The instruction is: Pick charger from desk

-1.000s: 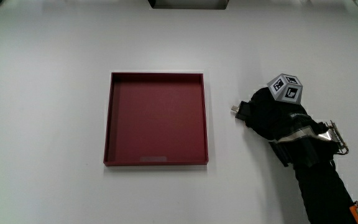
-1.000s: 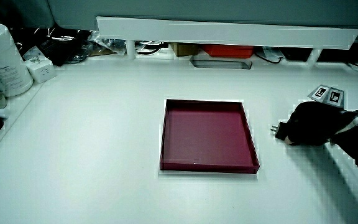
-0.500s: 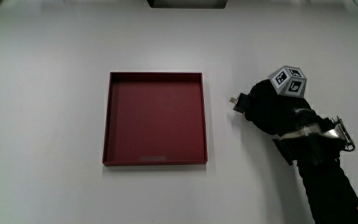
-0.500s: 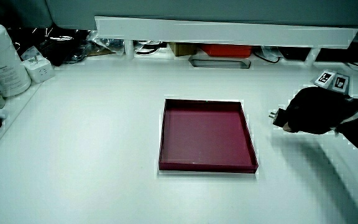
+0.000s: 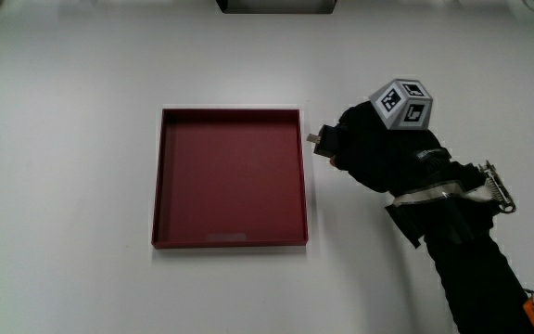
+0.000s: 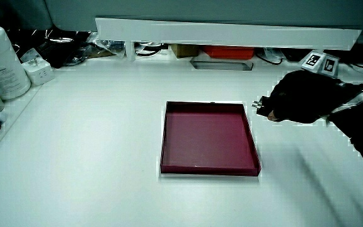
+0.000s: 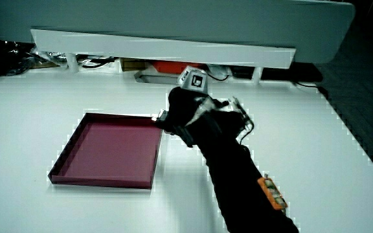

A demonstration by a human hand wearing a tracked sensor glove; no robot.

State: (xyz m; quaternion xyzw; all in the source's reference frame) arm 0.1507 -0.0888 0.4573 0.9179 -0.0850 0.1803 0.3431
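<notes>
Hand (image 5: 371,148) is closed around the charger (image 5: 322,142), lifted off the table (image 5: 82,111), plug end poking out toward the tray (image 5: 231,178) just beside it. Looks small, rigid and light; best gripped round the body, not the prongs. Count: one charger, one tray, one hand.

Shallow dark-red tray (image 5: 230,176) sits mid-table (image 5: 82,278). White canister (image 6: 2,60) and small white plug block (image 6: 41,70) stand at the table's edge.
</notes>
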